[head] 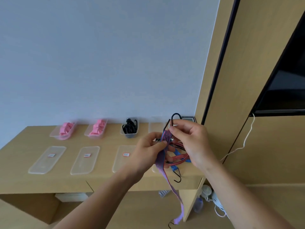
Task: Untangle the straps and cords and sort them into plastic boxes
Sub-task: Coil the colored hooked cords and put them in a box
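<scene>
**While one tangle remains: sorting partly done**

Striped strap (162, 157), held above the desk (102, 179) at its right end. Left hand (148, 150) fingers (160, 144) pinch it mid-length; right hand (189, 139) fingers (173, 129) clamp near its hook (175, 115). Red-blue tangle (179, 157) beneath, unsorted. Filled: pink-strap boxes (65, 130), black-cord box (130, 128). Fourth box (154, 127) looks unfilled.

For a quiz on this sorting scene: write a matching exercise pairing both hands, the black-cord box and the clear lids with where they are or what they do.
Column one:
1. left hand
2. right hand
3. box of black cords
4. clear lids

Column two:
A. lie flat in the front row on the desk
B. pinches the striped strap just under its top hook
C. stands in the back row, right of the pink-strap boxes
D. holds the striped strap lower, above where it hangs down

Pairs: 1-D, 2-B, 3-C, 4-A
</scene>
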